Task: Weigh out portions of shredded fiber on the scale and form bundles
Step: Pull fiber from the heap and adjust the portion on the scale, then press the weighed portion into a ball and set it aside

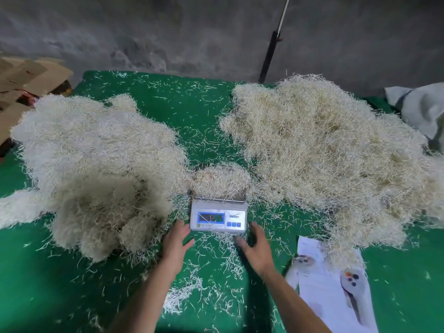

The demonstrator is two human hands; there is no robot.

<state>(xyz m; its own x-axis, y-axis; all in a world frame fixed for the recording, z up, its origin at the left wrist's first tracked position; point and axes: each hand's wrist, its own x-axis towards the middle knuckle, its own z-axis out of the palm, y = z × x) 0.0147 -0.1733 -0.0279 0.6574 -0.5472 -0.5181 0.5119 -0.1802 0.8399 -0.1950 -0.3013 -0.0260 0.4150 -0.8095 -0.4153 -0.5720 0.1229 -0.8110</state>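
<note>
On a green table [396, 296], a digital scale [218, 216] is sitting centrally, carrying a small portion of shredded fiber [219, 180]. Just in front of the scale, the left hand [176, 243] and right hand [255, 247] are hovering, fingers relaxed, grasping nothing. Large fiber heaps are lying left [96, 164] and right [324, 152] of the scale.
</note>
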